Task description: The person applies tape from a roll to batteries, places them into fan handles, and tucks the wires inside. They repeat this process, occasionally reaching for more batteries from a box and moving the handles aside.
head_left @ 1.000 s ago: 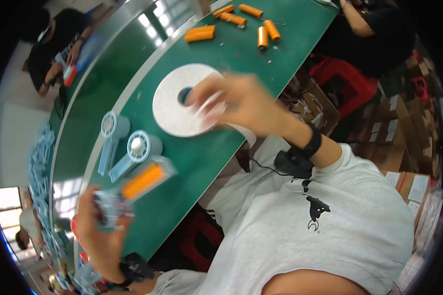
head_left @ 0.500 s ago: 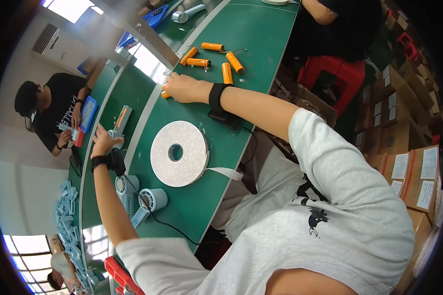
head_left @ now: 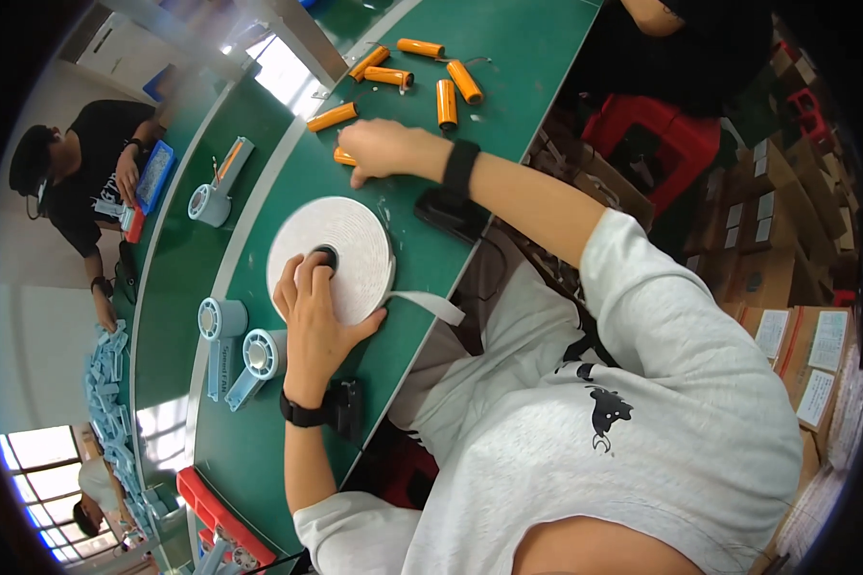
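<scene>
One orange cylinder lies at the right hand, toward the far side of the green table, with only one end showing. The fingers of that hand curl over it; whether they are clamped on it, I cannot tell, since the hand hides the rest.

Just nearer sits a flat white roll, its loose end stretching right, past the table's near edge. The left hand rests on the roll with its fingers bent at the central hole and the thumb set apart on the right.

The step in hand looks like picking up the cylinder while the roll is steadied. The next move seems to call for a sure hold on the cylinder and a lift clear of its neighbours.

Beyond the right hand lie six more orange cylinders, some with wires. To the left of the left hand are two pale blue fans, and a third fan lies farther off with orange inside its handle. At far left, a co-worker sits by a blue tray.
</scene>
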Motion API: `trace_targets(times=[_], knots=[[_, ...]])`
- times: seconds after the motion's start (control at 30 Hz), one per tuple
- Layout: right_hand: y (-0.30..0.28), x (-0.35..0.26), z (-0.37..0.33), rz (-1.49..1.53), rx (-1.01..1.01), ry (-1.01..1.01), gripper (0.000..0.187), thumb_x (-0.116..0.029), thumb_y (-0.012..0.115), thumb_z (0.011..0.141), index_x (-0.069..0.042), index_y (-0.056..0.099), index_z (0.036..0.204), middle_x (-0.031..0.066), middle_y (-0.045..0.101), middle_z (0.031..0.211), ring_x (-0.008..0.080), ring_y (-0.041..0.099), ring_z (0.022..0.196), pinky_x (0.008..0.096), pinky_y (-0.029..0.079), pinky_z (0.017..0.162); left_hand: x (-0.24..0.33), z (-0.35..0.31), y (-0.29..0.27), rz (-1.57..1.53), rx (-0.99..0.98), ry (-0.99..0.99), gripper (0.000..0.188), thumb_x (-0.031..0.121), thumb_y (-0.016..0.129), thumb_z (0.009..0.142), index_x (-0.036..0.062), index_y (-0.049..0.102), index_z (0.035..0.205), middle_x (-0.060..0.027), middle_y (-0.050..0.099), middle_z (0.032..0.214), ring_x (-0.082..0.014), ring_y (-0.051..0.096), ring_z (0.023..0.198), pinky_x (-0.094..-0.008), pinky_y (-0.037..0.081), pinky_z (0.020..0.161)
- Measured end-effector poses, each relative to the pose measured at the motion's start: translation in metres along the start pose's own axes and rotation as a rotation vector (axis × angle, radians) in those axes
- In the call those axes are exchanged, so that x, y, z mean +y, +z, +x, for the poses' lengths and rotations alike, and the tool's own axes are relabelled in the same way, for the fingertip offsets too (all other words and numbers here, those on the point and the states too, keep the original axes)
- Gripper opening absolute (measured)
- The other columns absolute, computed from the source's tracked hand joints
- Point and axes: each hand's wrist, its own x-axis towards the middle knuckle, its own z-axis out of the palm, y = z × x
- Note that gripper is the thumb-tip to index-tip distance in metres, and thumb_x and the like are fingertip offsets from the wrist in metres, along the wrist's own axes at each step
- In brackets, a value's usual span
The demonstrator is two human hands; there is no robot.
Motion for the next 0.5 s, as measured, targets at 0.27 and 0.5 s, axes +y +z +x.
trace_targets(times=[0.27,0.5], knots=[[0.007,-0.003,-0.087,1.317,0.195,-0.321,0.024,-0.012,0.07,0.072,-0.002,0.055,0.087,0.0003,0.051,0.067,0.0057,0.048,0.064,0.0214,0.039,0.056,0.021,-0.011,-0.017,-0.136,0.237,-0.335,0.091,0.025,0.08,0.053,-0.0046,0.031,0.124,-0.0241,0.034,0.122,-0.0369,0.03,0.113,-0.0433,0.024,0.095],[0.015,-0.068,-0.152,1.401,0.059,-0.06,0.028,-0.011,0.069,0.074,0.0,0.057,0.098,-0.0012,0.055,0.064,0.007,0.048,0.055,0.0202,0.039,0.055,0.035,0.004,-0.025,-0.037,0.41,-0.406,0.096,0.025,0.082,0.052,-0.0043,0.028,0.127,-0.0232,0.035,0.122,-0.0351,0.029,0.111,-0.0435,0.025,0.094]])
